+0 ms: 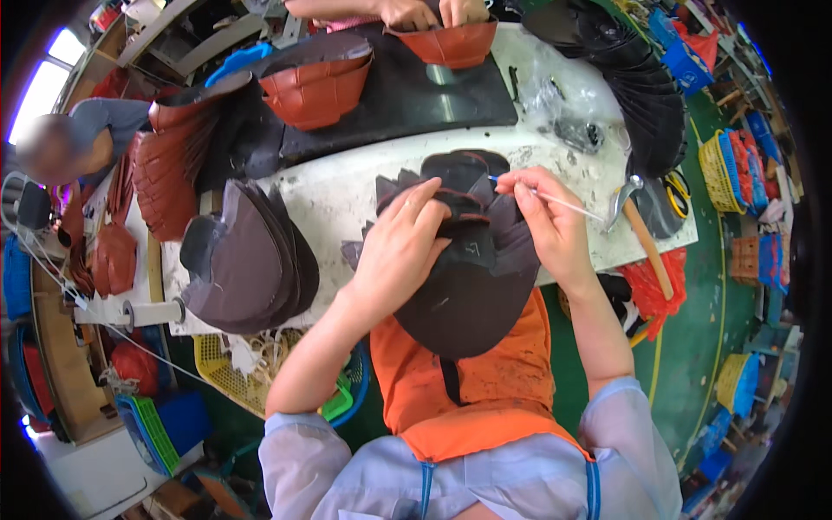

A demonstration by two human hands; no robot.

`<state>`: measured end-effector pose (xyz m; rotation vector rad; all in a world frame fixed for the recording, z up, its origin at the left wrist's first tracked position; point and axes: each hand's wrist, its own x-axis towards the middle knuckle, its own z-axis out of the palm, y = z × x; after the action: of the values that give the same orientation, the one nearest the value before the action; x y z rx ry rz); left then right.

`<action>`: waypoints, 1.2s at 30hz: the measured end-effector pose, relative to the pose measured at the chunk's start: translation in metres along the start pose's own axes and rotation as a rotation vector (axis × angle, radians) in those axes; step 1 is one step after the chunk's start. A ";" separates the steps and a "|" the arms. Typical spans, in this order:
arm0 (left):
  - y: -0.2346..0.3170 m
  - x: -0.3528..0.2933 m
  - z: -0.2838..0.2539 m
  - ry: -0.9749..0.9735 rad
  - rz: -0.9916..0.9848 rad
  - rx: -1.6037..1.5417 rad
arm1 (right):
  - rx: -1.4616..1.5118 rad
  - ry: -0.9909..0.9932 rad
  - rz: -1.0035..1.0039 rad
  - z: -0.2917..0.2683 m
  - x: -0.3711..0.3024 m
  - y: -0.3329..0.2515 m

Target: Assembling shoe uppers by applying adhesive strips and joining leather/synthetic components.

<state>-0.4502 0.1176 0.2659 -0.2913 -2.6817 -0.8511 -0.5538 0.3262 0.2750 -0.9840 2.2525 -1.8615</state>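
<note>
A thin white stick with a blue end, like a pen (568, 204), is pinched in my right hand (552, 227), its blue end close to the dark leather. My left hand (403, 238) lies with its fingers bent over a pile of dark brown leather shoe uppers (464, 303) at the table's near edge, against my orange apron (494, 381). Red-brown edges show between the layers under my left fingers. To the left stands another stack of dark brown leather uppers (247, 269).
A hammer (641, 230) and yellow-handled scissors (678, 195) lie at the right. Black uppers (641, 95) and a clear plastic bag (563, 104) sit beyond. Across the table, another person's hands (433, 13) hold a red-brown upper (451, 43). A yellow basket (230, 377) stands below.
</note>
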 end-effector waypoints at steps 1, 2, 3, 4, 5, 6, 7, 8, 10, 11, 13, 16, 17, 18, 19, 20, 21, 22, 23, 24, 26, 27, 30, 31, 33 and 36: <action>-0.002 0.003 0.000 -0.011 0.018 0.016 | 0.008 -0.003 0.004 0.002 -0.001 0.001; -0.001 0.006 -0.002 -0.021 0.043 0.028 | 0.007 -0.011 0.022 0.002 -0.003 0.001; 0.003 0.005 -0.003 -0.029 0.030 0.018 | 0.034 -0.002 0.026 0.002 -0.004 0.001; 0.006 0.007 -0.005 -0.007 0.007 0.024 | 0.061 0.010 0.021 0.003 -0.004 0.001; 0.008 0.008 -0.008 0.017 -0.015 0.031 | 0.040 0.030 0.014 0.003 -0.005 0.000; 0.010 0.007 -0.010 0.015 -0.020 0.029 | 0.041 0.026 0.018 0.004 -0.007 0.000; 0.010 0.007 -0.014 -0.041 -0.127 -0.140 | 0.044 0.031 0.009 0.003 -0.008 0.001; 0.010 0.007 -0.018 -0.097 -0.231 -0.308 | 0.048 0.038 -0.002 0.002 -0.009 0.001; 0.011 -0.001 -0.025 -0.129 -0.302 -0.362 | 0.026 0.015 -0.016 0.001 -0.009 -0.005; 0.004 -0.009 -0.023 -0.220 -0.200 -0.323 | 0.053 -0.062 0.020 0.003 -0.009 -0.008; 0.008 -0.017 -0.024 -0.341 -0.076 -0.282 | 0.038 -0.216 0.036 0.007 -0.006 -0.011; 0.022 -0.033 -0.014 -0.252 0.008 -0.104 | -0.103 -0.284 -0.059 0.023 -0.006 -0.009; 0.026 -0.036 -0.014 -0.248 0.006 -0.102 | -0.188 -0.328 -0.093 0.022 -0.004 -0.010; 0.029 -0.039 -0.015 -0.215 -0.006 -0.094 | -0.188 -0.332 -0.097 0.023 -0.003 -0.009; 0.030 -0.039 -0.016 -0.182 -0.019 -0.085 | -0.250 -0.355 -0.169 0.024 -0.002 -0.007; 0.029 -0.040 -0.016 -0.176 -0.022 -0.084 | -0.311 -0.378 -0.241 0.024 -0.001 -0.005; 0.028 -0.041 -0.016 -0.187 -0.015 -0.086 | -0.343 -0.384 -0.249 0.025 -0.001 -0.005; 0.026 -0.042 -0.016 -0.199 -0.007 -0.088 | -0.343 -0.388 -0.253 0.026 -0.001 -0.005; 0.026 -0.042 -0.016 -0.194 -0.009 -0.087 | -0.344 -0.380 -0.220 0.026 -0.001 -0.006; 0.025 -0.043 -0.016 -0.197 -0.013 -0.087 | -0.346 -0.371 -0.187 0.027 -0.002 -0.006; 0.025 -0.043 -0.017 -0.195 -0.017 -0.086 | -0.341 -0.381 -0.188 0.025 -0.001 -0.008; 0.025 -0.043 -0.017 -0.205 -0.021 -0.086 | -0.334 -0.387 -0.184 0.025 -0.001 -0.009; 0.025 -0.042 -0.016 -0.221 -0.031 -0.096 | -0.271 -0.358 -0.102 0.025 -0.002 -0.008; 0.026 -0.041 -0.016 -0.231 -0.036 -0.105 | -0.270 -0.360 -0.104 0.025 -0.003 -0.007; 0.027 -0.039 -0.015 -0.237 -0.040 -0.112 | -0.329 -0.347 -0.142 0.024 -0.003 -0.004; 0.019 -0.030 -0.014 -0.273 -0.076 -0.178 | -0.358 -0.404 -0.167 0.013 0.002 -0.001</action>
<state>-0.4140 0.1216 0.2765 -0.3729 -2.8853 -1.1513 -0.5491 0.3135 0.2734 -1.4823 2.3377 -1.1742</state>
